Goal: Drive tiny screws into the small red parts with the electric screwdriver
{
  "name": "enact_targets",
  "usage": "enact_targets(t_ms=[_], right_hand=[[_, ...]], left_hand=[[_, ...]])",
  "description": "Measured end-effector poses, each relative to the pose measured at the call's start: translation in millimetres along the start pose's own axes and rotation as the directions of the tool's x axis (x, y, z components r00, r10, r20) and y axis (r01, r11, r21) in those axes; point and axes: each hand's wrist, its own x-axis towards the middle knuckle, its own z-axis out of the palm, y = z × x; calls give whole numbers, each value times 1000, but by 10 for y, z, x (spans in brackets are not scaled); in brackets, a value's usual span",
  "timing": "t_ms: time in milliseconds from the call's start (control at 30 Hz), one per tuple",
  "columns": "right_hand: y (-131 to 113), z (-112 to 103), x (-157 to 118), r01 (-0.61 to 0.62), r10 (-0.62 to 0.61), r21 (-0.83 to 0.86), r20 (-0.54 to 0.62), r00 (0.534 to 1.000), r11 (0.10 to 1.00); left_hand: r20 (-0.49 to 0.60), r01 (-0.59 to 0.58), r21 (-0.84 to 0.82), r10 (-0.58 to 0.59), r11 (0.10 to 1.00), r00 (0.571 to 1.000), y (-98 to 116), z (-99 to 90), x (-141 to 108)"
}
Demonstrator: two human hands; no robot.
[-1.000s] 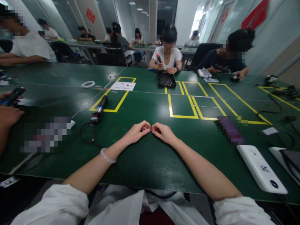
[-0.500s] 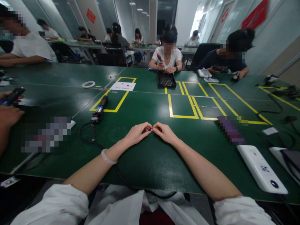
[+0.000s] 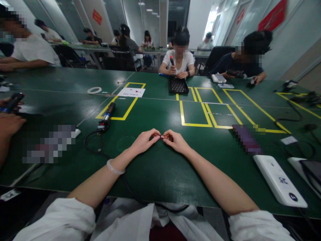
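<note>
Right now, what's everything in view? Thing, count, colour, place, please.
small part: count unclear, red and pale, near centre
table: 1, green, foreground
cabled tool: 1, black-silver, left of centre
paper: 1, white, beyond cabled tool
ring: 1, white, left of paper
tape outlines: several, yellow, tabletop
tray: 1, black, far table edge
handheld tool: 1, red-black, above tray
phone-like slab: 1, purple, right
battery-like device: 1, white, lower right
co-workers: several, white or dark tops, around the room
wall hangings: 3, red, background
left hand: 1, bare, pinching small part
bracelet: 1, pale, left wrist
right hand: 1, bare, pinching small part
</note>
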Motion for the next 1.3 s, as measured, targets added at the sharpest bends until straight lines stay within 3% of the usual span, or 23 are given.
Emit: enact_targets(t_ms=[167,267,333,467,567,633,800,1067,1300], right_hand=[[0,-30,2,-42,42,3,-35,999,999],[1,-34,0,-51,52,13,-35,998,999],[1,-32,-1,-47,48,18,-34,998,999],[6,-30,-2,-43,44,18,-31,999,999],[15,-30,0,-42,43,21,-26,999,999],[23,-29,0,-39,39,23,-25,999,999],[35,-26,-3,-39,40,25,-26,999,999],[30,-26,11,-37,37,25,-19,999,999],[13,-28,12,-38,38,-5,-25,999,999]], left_hand=[[-154,78,203,-46,976,987,-237,-232,39],[-314,231,393,-106,890,943,-533,-507,5],[-457,382,443,-162,811,875,-751,-723,-79],[-651,676,376,-338,633,679,-1123,-1123,-345],[-609,832,329,-573,446,548,-1283,-1319,-492],[-534,863,333,-679,379,504,-1325,-1380,-526],[-500,813,437,-647,385,576,-1300,-1378,-482],[-529,825,445,-641,348,556,-1239,-1296,-390],[-480,740,508,-569,441,668,-972,-1001,-228]])
